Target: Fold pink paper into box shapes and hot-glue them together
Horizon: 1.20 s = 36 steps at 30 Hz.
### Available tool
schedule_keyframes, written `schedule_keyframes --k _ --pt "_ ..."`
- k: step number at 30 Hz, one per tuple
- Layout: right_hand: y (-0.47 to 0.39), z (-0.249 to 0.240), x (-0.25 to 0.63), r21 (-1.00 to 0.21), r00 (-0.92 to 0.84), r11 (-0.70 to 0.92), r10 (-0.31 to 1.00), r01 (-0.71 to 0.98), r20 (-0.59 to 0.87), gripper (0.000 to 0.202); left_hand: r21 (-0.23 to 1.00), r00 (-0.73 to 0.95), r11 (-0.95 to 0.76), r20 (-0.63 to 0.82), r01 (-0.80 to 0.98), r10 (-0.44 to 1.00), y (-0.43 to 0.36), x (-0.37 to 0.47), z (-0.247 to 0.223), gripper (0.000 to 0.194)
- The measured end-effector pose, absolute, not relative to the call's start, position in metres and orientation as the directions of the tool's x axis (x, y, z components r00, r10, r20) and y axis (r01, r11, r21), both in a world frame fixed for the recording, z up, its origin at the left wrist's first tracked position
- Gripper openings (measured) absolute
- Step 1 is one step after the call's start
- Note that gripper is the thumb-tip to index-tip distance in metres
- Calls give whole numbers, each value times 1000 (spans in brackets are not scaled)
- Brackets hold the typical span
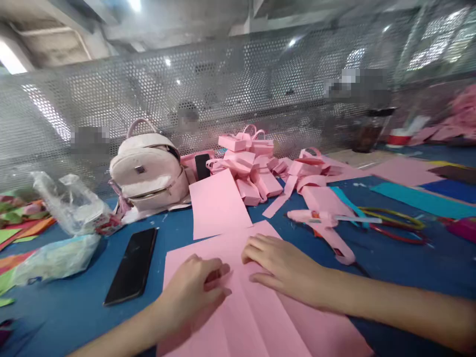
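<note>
Blue tabletop [85, 317], perforated screen [241, 84] behind. Creased pink sheet [241, 302] toward tabletop's near edge, mid-width. Person's left hand [197, 285] half-curled over it, grip unclear; right hand [282, 267] loosely spread, gripping nothing. Sheet likely light, crease-prone; best held by outer edges.

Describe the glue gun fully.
The glue gun is pink, plastic-looking, with orange parts and a dark tip. It lies on its side on the blue table, tip left, handle toward the viewer. A pale glue stick juts from its back; a dark cord leaves the handle. The right hand is apart from it.
</note>
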State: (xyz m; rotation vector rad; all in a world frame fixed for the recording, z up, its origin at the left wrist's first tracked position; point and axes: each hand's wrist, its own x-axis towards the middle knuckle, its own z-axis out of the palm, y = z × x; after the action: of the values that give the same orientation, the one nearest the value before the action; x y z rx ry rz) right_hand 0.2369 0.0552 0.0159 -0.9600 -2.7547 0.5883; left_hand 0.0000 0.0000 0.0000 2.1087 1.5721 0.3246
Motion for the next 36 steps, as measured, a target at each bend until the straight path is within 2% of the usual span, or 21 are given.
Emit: schedule_keyframes --k 4,9,12,16,22,36 --pt "56 16 228 -561 -761 629 649 538 -2 4 598 273 -167 -90 784 958 1 1 0 13" --pt "55 19 220 -669 -707 495 704 554 -65 11 661 238 -129 -77 739 968 3 2 5 17" --pt "53 20 215 -681 -710 499 703 536 -44 15 696 273 -150 -69 703 960 4 5 9 19" --pt "50 22 215 -664 -725 542 689 516 0 11 734 287 -148 -66 663 956 3 4 12 19" --pt "47 27 229 -650 -706 520 708 554 -36 10 727 187 -57 -99 684 977 -13 -22 18 28" --pt "39 30 239 -722 -736 467 671 511 -87 10 734 164 -17 -129 679 978 -59 -47 22 36"
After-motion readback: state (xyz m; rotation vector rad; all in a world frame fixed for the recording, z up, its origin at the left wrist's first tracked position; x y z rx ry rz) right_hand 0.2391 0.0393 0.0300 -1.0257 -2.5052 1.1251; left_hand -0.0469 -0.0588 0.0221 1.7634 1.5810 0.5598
